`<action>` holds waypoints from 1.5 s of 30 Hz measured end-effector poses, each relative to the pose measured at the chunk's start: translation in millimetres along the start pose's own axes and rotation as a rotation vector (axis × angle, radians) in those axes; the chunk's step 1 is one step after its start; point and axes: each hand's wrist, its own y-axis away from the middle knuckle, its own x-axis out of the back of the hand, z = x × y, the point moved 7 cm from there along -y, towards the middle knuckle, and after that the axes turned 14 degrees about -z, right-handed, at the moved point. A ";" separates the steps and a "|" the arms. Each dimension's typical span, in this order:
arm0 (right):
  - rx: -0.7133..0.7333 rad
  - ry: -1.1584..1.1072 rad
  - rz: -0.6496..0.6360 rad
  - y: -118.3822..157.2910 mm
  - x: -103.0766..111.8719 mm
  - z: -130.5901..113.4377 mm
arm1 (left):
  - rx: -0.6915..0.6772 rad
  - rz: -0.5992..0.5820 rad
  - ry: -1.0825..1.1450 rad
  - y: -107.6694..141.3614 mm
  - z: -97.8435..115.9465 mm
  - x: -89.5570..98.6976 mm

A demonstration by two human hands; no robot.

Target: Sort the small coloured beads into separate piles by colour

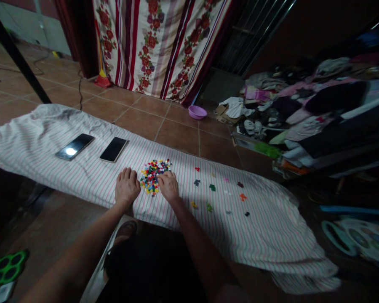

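Observation:
A heap of tiny multicoloured pieces (152,179) lies on the striped cloth in front of me. My left hand (127,186) rests palm down on the cloth at the heap's left edge, its fingers lying together and holding nothing visible. At the right edge, my right hand (169,185) has its fingertips pinched together among the pieces; whatever is between them is too small to make out. Farther right are small groups sorted by colour, among them red pieces (197,168), dark green pieces (212,187), orange pieces (243,197) and yellow pieces (193,205).
Two phones (113,149) lie left of the heap on the striped cloth (255,240), which covers a long low surface. Beyond it, a purple basin (197,112) and a red broom (102,79) stand on the tiled floor. Piled clothes (290,101) fill the right side.

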 end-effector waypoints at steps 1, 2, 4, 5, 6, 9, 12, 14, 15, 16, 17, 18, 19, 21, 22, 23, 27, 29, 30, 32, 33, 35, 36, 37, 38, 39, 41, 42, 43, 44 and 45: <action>-0.006 -0.004 0.007 0.0 0.7 2.7 | 0.001 -0.001 0.006 0.0 -0.1 0.1; -0.015 -0.009 0.020 -0.2 1.9 6.1 | 0.003 -0.001 0.012 0.0 -0.3 0.3; -0.042 -0.020 0.060 -2.0 6.1 14.3 | 0.007 -0.004 0.023 0.0 -0.6 0.5; -0.058 -0.024 0.081 -3.9 8.7 18.8 | 0.008 -0.005 0.026 0.0 -0.7 0.6; -0.073 -0.027 0.099 -6.6 11.2 23.1 | 0.006 -0.005 0.027 -0.1 -0.7 0.6; -0.109 -0.021 0.109 -18.2 16.0 33.4 | -0.001 0.004 0.005 -0.1 -0.3 0.3; -0.116 0.004 0.078 -30.3 16.9 37.5 | -0.005 0.020 -0.032 0.0 0.0 -0.3; -0.115 0.021 0.055 -36.2 16.1 37.5 | -0.005 0.028 -0.039 0.1 0.0 -0.6; -0.119 0.028 0.042 -38.6 15.2 37.2 | -0.005 0.030 -0.037 0.2 -0.1 -0.6; -0.126 0.032 0.027 -40.6 14.2 37.0 | -0.004 0.032 -0.032 0.3 -0.2 -0.6; -0.133 0.034 0.013 -42.2 13.2 36.7 | -0.003 0.034 -0.026 0.4 -0.3 -0.4; -0.141 0.034 0.004 -43.5 12.4 36.4 | -0.001 0.035 -0.020 0.5 -0.5 -0.3; -0.146 0.033 0.000 -44.4 12.0 36.2 | 0.000 0.035 -0.013 0.5 -0.6 -0.1; -0.144 0.026 0.013 -44.8 12.9 35.4 | 0.000 0.029 -0.003 0.5 -0.7 0.1; -0.137 0.019 0.029 -44.3 14.0 35.0 | -0.001 0.024 0.001 0.4 -0.7 0.2; -0.128 0.009 0.047 -43.3 15.2 34.7 | -0.003 0.018 0.004 0.4 -0.5 0.3; -0.097 -0.060 0.098 -35.3 19.2 33.6 | -0.009 0.011 0.011 1.2 0.4 2.2; -0.096 -0.093 0.101 -30.2 20.2 33.0 | -0.007 0.017 0.009 2.4 0.7 4.1; -0.101 -0.105 0.098 -27.6 20.6 32.9 | -0.005 0.018 0.007 2.9 0.8 5.0; -0.126 -0.122 0.090 -22.3 21.3 34.1 | 0.005 0.015 0.008 3.8 0.6 6.4; -0.142 -0.132 0.089 -19.3 21.8 35.5 | 0.003 0.013 0.011 4.0 1.0 7.2; -0.174 -0.162 0.095 -11.9 23.6 40.0 | -0.003 0.006 0.015 4.2 2.1 8.7; -0.184 -0.177 0.100 -7.4 24.9 42.8 | -0.003 0.003 0.017 4.3 2.5 9.4; -0.189 -0.189 0.104 -2.2 26.3 45.9 | -0.002 0.000 0.019 4.3 2.9 10.2; -0.191 -0.197 0.110 3.9 28.1 49.5 | 0.001 -0.002 0.021 4.4 3.2 11.0; -0.192 -0.202 0.119 10.9 30.4 53.8 | 0.004 -0.003 0.023 4.6 3.3 11.7; -0.197 -0.212 0.154 28.0 36.5 65.1 | 0.008 -0.006 0.030 5.0 3.4 12.4; -0.205 -0.221 0.182 38.3 40.4 72.3 | 0.007 -0.009 0.030 5.2 3.5 12.3; -0.215 -0.235 0.217 49.5 44.7 80.3 | 0.005 -0.011 0.026 5.3 3.5 12.1; -0.222 -0.251 0.256 61.5 49.1 88.7 | 0.004 -0.013 0.020 5.3 3.4 11.7; -0.230 -0.267 0.296 74.0 53.6 97.5 | 0.002 -0.015 0.013 5.3 3.3 11.5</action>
